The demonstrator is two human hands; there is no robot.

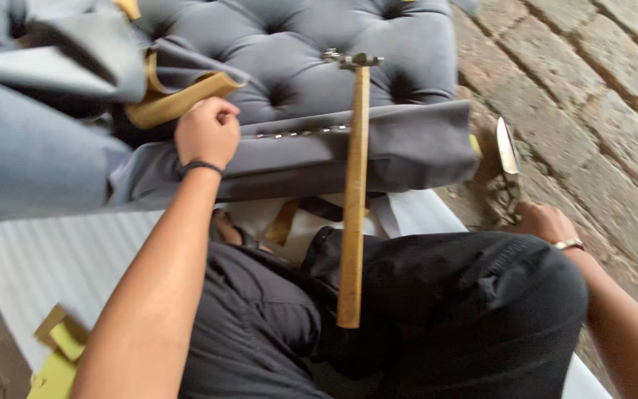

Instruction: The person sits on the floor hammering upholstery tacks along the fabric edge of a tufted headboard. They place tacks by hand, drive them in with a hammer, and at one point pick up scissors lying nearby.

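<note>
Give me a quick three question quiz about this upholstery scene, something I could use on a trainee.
1. True or false: the hammer is held in the right hand.
2. What does the left hand pinch?
A. grey fabric
B. the hammer's handle
C. the scissors
3. Fill in: the row of metal tacks runs along the cushion edge towards the hammer's ____.

Key
1. False: it lies unheld, head on the cushion, handle over the lap.
2. A
3. handle
</note>
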